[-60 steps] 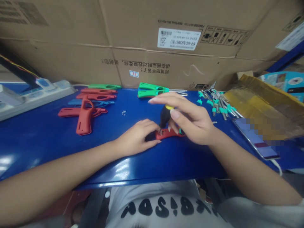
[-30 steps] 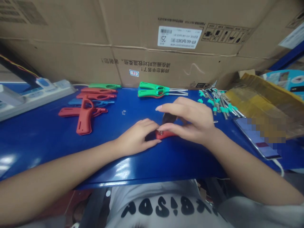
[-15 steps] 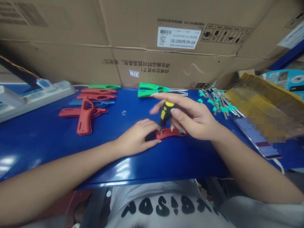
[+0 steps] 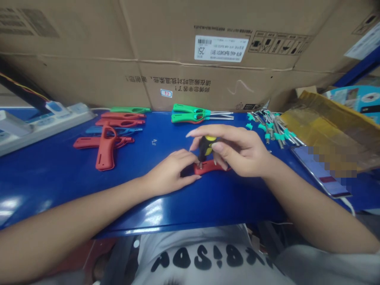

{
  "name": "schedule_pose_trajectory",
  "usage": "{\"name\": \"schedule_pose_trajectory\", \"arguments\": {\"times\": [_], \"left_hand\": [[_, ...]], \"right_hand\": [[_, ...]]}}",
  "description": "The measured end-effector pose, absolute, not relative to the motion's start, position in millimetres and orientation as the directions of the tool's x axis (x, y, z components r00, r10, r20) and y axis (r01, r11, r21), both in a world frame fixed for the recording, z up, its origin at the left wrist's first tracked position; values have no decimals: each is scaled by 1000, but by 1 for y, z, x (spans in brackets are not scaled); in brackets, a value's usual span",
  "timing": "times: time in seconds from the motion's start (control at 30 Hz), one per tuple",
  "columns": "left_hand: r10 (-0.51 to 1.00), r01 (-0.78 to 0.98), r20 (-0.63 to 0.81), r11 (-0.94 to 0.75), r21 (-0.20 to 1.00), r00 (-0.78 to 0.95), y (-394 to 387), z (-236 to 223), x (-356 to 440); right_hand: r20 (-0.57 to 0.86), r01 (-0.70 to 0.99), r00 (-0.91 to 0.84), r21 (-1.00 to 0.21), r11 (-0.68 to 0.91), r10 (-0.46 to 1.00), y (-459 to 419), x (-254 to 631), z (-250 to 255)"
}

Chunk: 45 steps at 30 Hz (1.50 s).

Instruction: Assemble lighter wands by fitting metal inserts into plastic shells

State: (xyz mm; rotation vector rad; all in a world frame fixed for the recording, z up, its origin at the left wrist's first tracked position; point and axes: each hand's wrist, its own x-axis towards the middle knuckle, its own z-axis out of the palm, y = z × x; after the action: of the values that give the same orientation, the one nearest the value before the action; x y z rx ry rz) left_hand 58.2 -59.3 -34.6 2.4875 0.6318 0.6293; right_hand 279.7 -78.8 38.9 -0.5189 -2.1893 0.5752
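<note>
My right hand (image 4: 240, 152) is closed around a short black and yellow screwdriver (image 4: 205, 148). The screwdriver points down at the left end of a red lighter casing (image 4: 205, 167) lying on the blue table. My left hand (image 4: 175, 168) pinches that same end between thumb and fingers, close to the screwdriver's tip. The far right part of the casing is hidden under my right hand. Small screws (image 4: 154, 141) lie on the table beyond my left hand.
Red casings (image 4: 105, 156), a blue casing (image 4: 124, 130) and a green one (image 4: 126, 109) lie at left by a power strip (image 4: 71, 116). Green lighters (image 4: 190, 117) rest at the back, metal tubes with teal clips (image 4: 274, 128) at right, near a phone (image 4: 320, 170). A cardboard box (image 4: 166, 43) stands behind.
My right hand has turned and lowered slightly, rotating the screwdriver in its fingers. The left hand stays in place on the red casing.
</note>
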Motion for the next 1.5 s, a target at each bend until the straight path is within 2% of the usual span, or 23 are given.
{"name": "schedule_pose_trajectory", "arguments": {"times": [0.17,0.27,0.4,0.47,0.6,0.67,0.8,0.87,1.07,1.2,1.5], "left_hand": [[525,309,329,-792,526,785,-59,-37,57],[531,311,316,-782,540,786,-59,-36,57],[541,311,300,-765,564,786,-60,-34,58],[538,310,307,-771,557,785,-60,-34,58],[530,309,324,-785,537,784,-59,-36,57],[532,312,320,-783,538,784,-59,-36,57],[533,315,310,-779,542,787,-59,-36,57],[529,313,321,-787,532,785,-59,-36,57],[548,333,319,-779,531,773,-59,-37,57],[549,331,309,-773,542,777,-59,-36,58],[547,327,288,-764,556,786,-60,-34,57]], "right_hand": [[726,263,-492,-401,877,480,-72,279,33],[733,273,-512,-355,894,448,-72,279,33],[633,246,-568,-479,843,526,-77,279,35],[625,244,-559,-505,828,546,-77,279,35],[724,314,-503,-356,880,472,-75,279,33],[734,316,-511,-324,892,448,-75,279,33],[642,213,-566,-493,844,518,-80,277,36],[628,189,-572,-525,830,527,-81,276,37],[734,353,-485,-333,875,475,-77,277,34],[724,381,-527,-267,885,445,-77,277,32],[690,291,-524,-406,866,499,-84,274,38]]}}
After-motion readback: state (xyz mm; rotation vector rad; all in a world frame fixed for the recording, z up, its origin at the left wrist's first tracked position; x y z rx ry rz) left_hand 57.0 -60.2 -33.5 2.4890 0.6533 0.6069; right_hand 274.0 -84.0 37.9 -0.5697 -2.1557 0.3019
